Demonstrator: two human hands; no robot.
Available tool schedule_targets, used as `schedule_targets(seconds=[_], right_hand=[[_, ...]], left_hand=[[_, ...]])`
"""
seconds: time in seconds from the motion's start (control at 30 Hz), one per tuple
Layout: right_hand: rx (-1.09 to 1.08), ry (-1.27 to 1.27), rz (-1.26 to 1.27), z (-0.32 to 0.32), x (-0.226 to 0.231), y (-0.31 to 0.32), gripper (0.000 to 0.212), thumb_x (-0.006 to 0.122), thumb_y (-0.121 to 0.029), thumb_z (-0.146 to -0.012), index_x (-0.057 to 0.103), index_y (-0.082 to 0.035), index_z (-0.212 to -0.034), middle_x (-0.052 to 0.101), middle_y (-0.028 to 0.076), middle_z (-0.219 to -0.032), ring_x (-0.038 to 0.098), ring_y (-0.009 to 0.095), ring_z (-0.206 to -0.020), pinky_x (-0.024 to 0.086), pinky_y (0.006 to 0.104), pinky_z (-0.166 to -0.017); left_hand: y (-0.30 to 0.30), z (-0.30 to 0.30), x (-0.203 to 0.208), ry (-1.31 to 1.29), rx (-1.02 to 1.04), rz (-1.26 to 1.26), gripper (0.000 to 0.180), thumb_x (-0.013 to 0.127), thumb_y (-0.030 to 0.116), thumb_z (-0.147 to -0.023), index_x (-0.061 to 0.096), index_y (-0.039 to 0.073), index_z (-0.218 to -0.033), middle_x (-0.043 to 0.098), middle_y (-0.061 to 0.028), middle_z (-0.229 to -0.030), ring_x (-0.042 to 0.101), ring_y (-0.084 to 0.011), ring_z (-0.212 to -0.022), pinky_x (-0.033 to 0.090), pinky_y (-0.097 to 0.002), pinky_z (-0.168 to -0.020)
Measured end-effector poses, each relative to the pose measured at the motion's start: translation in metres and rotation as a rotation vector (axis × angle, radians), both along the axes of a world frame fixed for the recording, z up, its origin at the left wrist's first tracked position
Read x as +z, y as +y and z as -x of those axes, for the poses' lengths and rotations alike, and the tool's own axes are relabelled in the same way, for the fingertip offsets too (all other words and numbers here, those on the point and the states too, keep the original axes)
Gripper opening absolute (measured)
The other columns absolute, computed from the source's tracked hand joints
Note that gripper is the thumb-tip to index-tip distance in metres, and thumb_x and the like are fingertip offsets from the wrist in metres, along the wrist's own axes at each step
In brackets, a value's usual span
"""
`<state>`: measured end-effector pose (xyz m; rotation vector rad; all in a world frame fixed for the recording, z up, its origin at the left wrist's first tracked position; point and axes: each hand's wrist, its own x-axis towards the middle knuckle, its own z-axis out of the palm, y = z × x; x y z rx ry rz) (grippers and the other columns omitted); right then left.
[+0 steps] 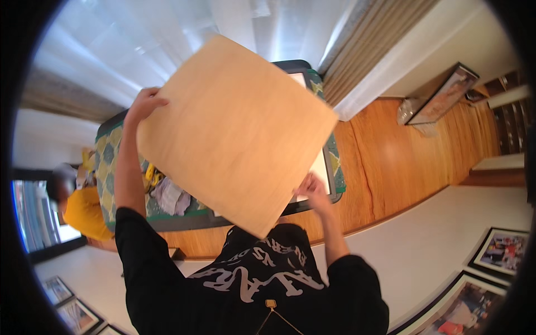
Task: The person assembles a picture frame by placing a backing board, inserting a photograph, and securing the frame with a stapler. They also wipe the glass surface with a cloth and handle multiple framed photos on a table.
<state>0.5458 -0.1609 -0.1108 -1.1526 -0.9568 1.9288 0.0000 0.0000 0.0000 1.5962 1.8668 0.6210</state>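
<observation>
A thin, light-brown wooden board point(234, 134) is held up tilted in front of me, over the table. My left hand point(148, 105) grips its left edge, the thumb on the near face and the other fingers hidden behind it. At the lower right edge, my right hand point(311, 187) is closed on the board. Beneath the board lies a dark-edged picture frame point(334, 181) with a pale inside, mostly covered from view. The table point(109, 148) under it has a green and yellow patterned covering.
A crumpled greyish cloth point(170, 196) and a yellow item point(151, 175) lie on the table's left part. A person in a yellow top point(85, 215) is at the left. Sheer curtains point(111, 50) hang behind. A framed picture point(444, 95) leans at the far right.
</observation>
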Motion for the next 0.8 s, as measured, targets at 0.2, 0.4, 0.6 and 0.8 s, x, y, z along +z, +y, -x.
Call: schedule_targets(seconds=[0.2,0.4,0.6,0.8], right_hand=[[-0.444,0.141,0.207,0.063,-0.030,-0.108,0.045,0.069,0.012,-0.075,0.046,-0.001,-0.112,0.064,0.011,-0.101,0.065,0.016,-0.085,0.054,0.0287,-0.080],[-0.529,0.121,0.252,0.093,-0.032,-0.118,0.042,0.068,0.013,-0.077,0.045,-0.001,-0.108,0.055,0.004,-0.086,0.060,0.011,-0.073,0.054,0.0263,-0.075],[-0.593,0.136,0.215,0.105,-0.048,-0.124,0.041,0.069,0.012,-0.077,0.044,-0.001,-0.108,0.053,0.003,-0.084,0.059,0.011,-0.072,0.055,0.0266,-0.071],[-0.504,0.030,0.207,0.113,-0.051,-0.120,0.034,0.069,0.004,-0.082,0.047,0.000,-0.108,0.064,0.011,-0.088,0.066,0.015,-0.075,0.055,0.0276,-0.065]], left_hand=[[0.114,-0.133,-0.089,-0.021,-0.071,0.261,0.046,0.075,0.018,-0.063,0.069,0.002,-0.106,0.069,-0.0093,-0.092,0.062,-0.0190,-0.083,0.049,-0.0315,-0.070],[0.128,-0.141,-0.164,0.000,-0.172,0.130,0.060,0.075,0.019,-0.063,0.064,0.007,-0.121,0.065,-0.0150,-0.114,0.062,-0.0265,-0.099,0.051,-0.0353,-0.083],[0.128,-0.157,-0.174,0.205,-0.266,-0.002,0.068,0.075,0.025,-0.068,0.056,0.013,-0.132,0.060,-0.0169,-0.122,0.053,-0.0332,-0.115,0.043,-0.0402,-0.098],[0.082,-0.155,-0.204,0.228,-0.168,-0.462,0.067,0.077,0.030,-0.071,0.055,0.012,-0.131,0.056,-0.0158,-0.126,0.048,-0.0335,-0.119,0.040,-0.0440,-0.101]])
